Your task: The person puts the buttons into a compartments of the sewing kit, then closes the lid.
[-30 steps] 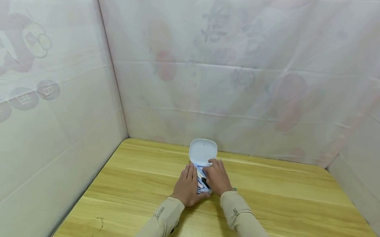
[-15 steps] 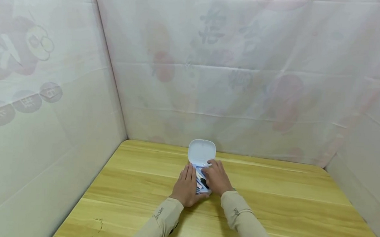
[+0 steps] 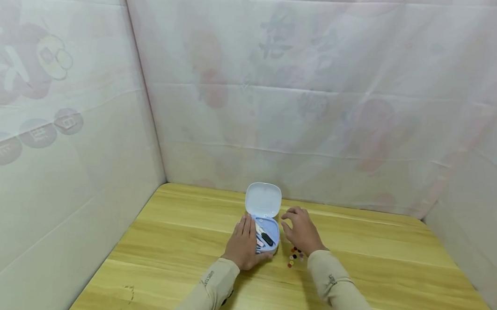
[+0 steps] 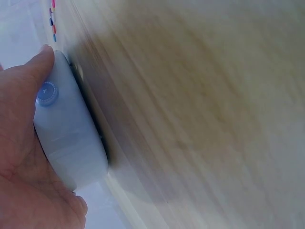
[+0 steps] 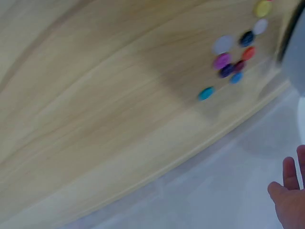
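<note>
I have the left hand [image 3: 242,242] laid along the left side of the case [image 3: 272,225], fingers straight against it and the thumb reaching across its near side. The right hand [image 3: 304,230] is in the air just right of the case, fingers and thumb loosely bent with a gap between them, and I see nothing in its grasp.

The case sits on the table, pale blue inside, its white lid [image 3: 263,199] raised at the far end. Inside I can make out a black piece [image 3: 266,239] and some white pieces, partly covered by the left hand. My left wrist view shows a round blue knob [image 4: 47,93] on the case's side wall, close by the fingers.

To the right of the case, near the right wrist, small coloured discs [image 5: 222,60] lie in a loose scatter, yellow, white, red, purple and blue among them. Past these the wood-grain table [image 3: 163,244] reaches to pale printed cloth [image 3: 250,127]. Beige sleeves [image 3: 208,284] cover both forearms.
</note>
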{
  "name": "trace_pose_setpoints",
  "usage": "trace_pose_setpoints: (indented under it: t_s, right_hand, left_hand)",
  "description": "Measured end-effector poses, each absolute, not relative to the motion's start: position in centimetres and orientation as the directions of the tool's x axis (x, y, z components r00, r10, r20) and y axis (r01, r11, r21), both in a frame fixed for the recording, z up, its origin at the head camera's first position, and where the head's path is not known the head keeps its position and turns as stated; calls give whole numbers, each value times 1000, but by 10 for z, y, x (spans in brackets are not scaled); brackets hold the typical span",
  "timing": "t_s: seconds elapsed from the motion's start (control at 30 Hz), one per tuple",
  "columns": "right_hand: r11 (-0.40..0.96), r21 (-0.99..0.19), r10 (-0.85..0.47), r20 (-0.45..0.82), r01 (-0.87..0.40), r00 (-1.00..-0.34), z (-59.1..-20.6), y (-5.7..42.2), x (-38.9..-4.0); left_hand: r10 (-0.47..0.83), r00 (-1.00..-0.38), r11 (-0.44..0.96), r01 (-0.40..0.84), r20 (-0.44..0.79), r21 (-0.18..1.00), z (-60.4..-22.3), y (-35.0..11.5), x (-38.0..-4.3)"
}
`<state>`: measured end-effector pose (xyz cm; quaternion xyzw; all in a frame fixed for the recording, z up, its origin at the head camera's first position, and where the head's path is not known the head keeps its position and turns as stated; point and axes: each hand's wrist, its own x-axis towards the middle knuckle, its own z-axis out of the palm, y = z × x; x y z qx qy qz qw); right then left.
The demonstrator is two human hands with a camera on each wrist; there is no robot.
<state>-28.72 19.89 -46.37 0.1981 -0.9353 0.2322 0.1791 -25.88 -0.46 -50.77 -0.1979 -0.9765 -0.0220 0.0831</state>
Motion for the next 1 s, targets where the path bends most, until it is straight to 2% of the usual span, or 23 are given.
trace_pose_setpoints:
  t_s: [0.2, 0.57, 1.0]
  right_hand:
    - [845, -355, -287, 330, -400, -899, -469, 225, -280]
    - [850, -243, -419, 225, -467, -880, -487, 244, -273]
    - [879, -176, -387, 279, -443, -879, -494, 246, -273]
  left_hand:
    - [380, -909, 921, 389, 174, 21, -509, -4, -264]
    - [377, -909, 921, 389, 176, 36, -507, -9, -263]
    - [376, -909, 920, 389, 180, 42, -504, -8, -259]
